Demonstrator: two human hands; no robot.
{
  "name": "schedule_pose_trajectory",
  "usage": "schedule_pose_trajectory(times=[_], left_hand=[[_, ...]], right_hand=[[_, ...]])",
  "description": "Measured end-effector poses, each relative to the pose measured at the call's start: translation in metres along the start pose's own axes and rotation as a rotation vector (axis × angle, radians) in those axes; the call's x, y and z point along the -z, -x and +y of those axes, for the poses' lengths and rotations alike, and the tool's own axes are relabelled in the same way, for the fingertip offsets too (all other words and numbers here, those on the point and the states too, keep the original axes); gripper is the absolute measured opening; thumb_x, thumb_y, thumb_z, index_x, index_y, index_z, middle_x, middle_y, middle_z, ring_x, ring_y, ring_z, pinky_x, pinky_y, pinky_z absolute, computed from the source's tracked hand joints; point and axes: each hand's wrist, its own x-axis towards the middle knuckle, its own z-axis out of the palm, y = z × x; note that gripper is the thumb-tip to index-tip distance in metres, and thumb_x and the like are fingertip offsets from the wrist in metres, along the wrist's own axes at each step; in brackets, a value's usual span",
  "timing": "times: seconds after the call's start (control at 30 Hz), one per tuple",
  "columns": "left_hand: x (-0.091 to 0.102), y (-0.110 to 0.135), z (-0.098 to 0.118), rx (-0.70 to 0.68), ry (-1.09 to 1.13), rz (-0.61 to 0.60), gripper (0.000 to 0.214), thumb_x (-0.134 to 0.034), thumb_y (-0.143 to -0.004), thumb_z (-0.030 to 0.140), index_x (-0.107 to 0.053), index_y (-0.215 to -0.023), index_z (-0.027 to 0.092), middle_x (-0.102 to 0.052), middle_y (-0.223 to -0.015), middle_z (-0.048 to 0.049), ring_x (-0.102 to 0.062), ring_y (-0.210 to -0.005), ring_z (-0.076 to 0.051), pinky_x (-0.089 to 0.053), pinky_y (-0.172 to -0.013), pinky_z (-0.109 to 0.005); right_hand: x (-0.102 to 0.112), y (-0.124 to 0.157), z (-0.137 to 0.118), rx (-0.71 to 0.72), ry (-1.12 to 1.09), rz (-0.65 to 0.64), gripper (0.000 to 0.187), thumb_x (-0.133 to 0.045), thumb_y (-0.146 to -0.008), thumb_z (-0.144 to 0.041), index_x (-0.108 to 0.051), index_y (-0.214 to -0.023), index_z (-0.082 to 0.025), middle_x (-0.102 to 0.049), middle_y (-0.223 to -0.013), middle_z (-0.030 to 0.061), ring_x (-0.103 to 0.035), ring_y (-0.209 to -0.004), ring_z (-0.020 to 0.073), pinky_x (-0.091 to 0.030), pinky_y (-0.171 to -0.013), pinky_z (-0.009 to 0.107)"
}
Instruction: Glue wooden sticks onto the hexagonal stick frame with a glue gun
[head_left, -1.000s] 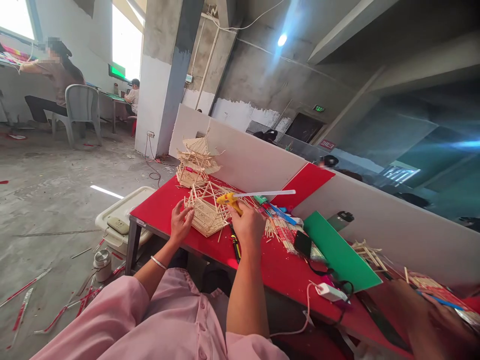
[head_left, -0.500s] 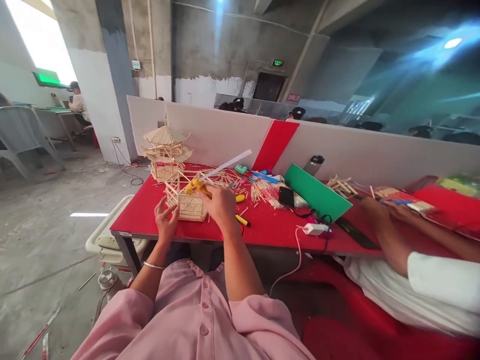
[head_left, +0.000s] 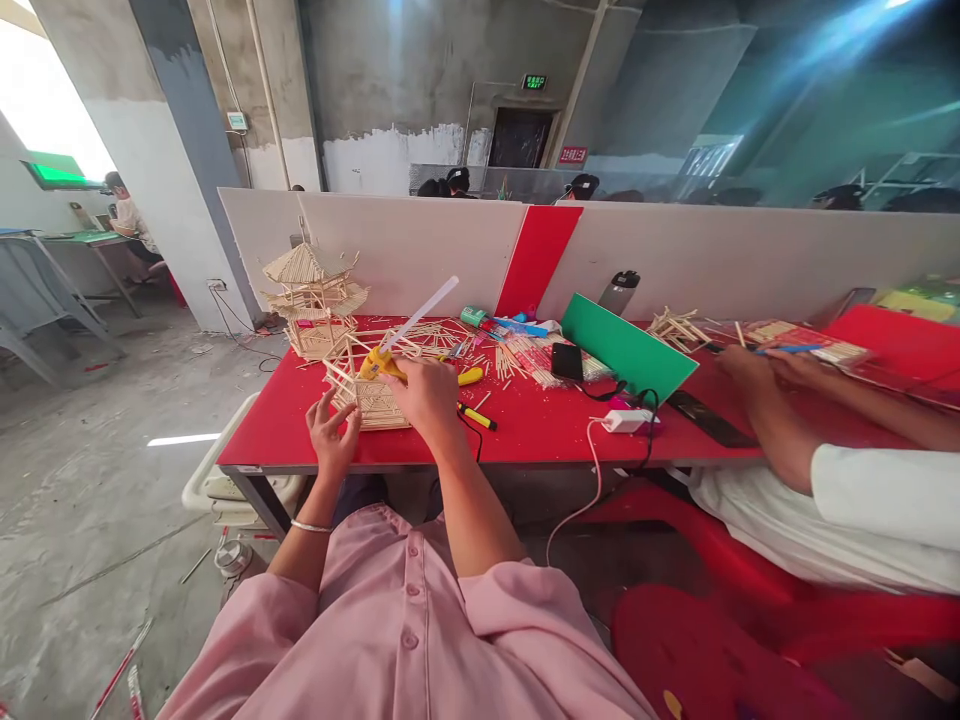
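A yellow hot glue gun (head_left: 381, 364) is in my right hand (head_left: 429, 396), whose fingers are wrapped round its handle. A long white glue stick (head_left: 427, 308) rises from its back end. The gun's front is over a low frame of thin wooden sticks (head_left: 381, 408), partly hidden by the gun and my hand. At the frame's left corner is my left hand (head_left: 331, 438), open, with thumb and fingers apart; the fingertips are near or touching the sticks. A stick-built pagoda model (head_left: 313, 295) with tiered roofs stands just behind, at the left.
Right of my hands are a yellow-and-black cutter (head_left: 478, 416), loose sticks (head_left: 510, 362), a black box (head_left: 567, 362), a green board (head_left: 626, 345) and a white power adapter (head_left: 628, 421). Another person's hands (head_left: 750, 372) work farther right. A white partition (head_left: 420, 250) borders the table's back.
The view has tilted down slightly and shifted. My right hand has turned the glue gun so its glue stick points more steeply upward. My left hand stays by the frame's corner.
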Motion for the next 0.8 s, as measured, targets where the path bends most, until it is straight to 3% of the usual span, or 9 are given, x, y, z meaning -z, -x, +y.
schedule_pose_trajectory(times=[0.17,0.3,0.37,0.57,0.8], left_hand=[[0.0,0.001,-0.004,0.067,0.045,0.011,0.028,-0.066,-0.088,0.042,-0.075,-0.109,0.026,-0.053,-0.145,-0.008,-0.047,-0.131,-0.029,-0.036,-0.114,-0.047],[-0.002,-0.008,-0.012,0.34,0.19,0.047,0.06,-0.07,-0.084,0.048,-0.056,-0.139,0.028,-0.034,-0.16,-0.0086,-0.033,-0.147,-0.029,-0.035,-0.117,-0.044],[-0.004,-0.016,-0.014,0.475,0.307,0.04,0.068,-0.069,-0.084,0.051,-0.048,-0.144,0.027,-0.035,-0.16,-0.0102,-0.031,-0.149,-0.03,-0.036,-0.117,-0.043],[-0.01,-0.031,-0.014,0.563,0.435,-0.021,0.052,-0.066,-0.085,0.052,-0.064,-0.126,0.02,-0.065,-0.133,-0.0104,-0.057,-0.127,-0.028,-0.044,-0.109,-0.041],[-0.006,-0.023,-0.012,0.552,0.455,0.006,0.046,-0.069,-0.08,0.05,-0.068,-0.115,0.021,-0.069,-0.111,-0.0064,-0.064,-0.101,-0.021,-0.052,-0.09,-0.032]], right_hand=[[-0.006,-0.001,0.005,-0.022,0.038,0.05,0.027,-0.056,-0.098,-0.04,-0.071,-0.117,-0.028,-0.076,-0.103,0.0047,-0.065,-0.1,0.0212,-0.035,-0.081,0.032],[-0.011,-0.001,0.009,0.018,-0.004,0.053,0.032,-0.051,-0.1,-0.047,-0.073,-0.113,-0.028,-0.076,-0.102,0.0047,-0.065,-0.096,0.0203,-0.035,-0.078,0.03],[-0.011,-0.001,0.009,0.043,-0.028,0.05,0.035,-0.047,-0.101,-0.049,-0.073,-0.113,-0.028,-0.076,-0.102,0.0046,-0.066,-0.094,0.0193,-0.035,-0.076,0.03],[-0.01,0.0,0.009,-0.003,0.001,0.014,0.031,-0.051,-0.1,-0.045,-0.072,-0.115,-0.029,-0.076,-0.1,0.0043,-0.067,-0.094,0.019,-0.036,-0.076,0.029],[-0.011,-0.001,0.01,-0.003,0.008,0.005,0.031,-0.052,-0.099,-0.047,-0.072,-0.116,-0.03,-0.076,-0.099,0.0038,-0.067,-0.092,0.0191,-0.036,-0.075,0.029]])
